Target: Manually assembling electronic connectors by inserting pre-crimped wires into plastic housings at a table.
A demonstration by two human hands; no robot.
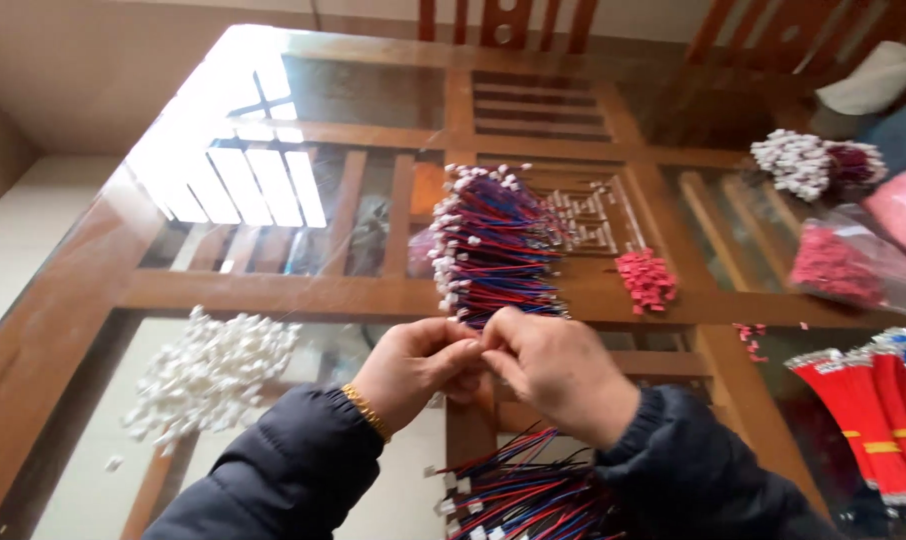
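Right of table point(273, 292): plastic bag point(878, 262) holding seemingly red connectors point(831, 266).

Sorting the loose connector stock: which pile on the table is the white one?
The pile of white connector housings, at the left beside the left hand. The small pile of loose housings past the right hand is red.

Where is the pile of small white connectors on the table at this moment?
In the head view, the pile of small white connectors lies on the glass table top at the left, just beyond the dark sleeve of the left hand.
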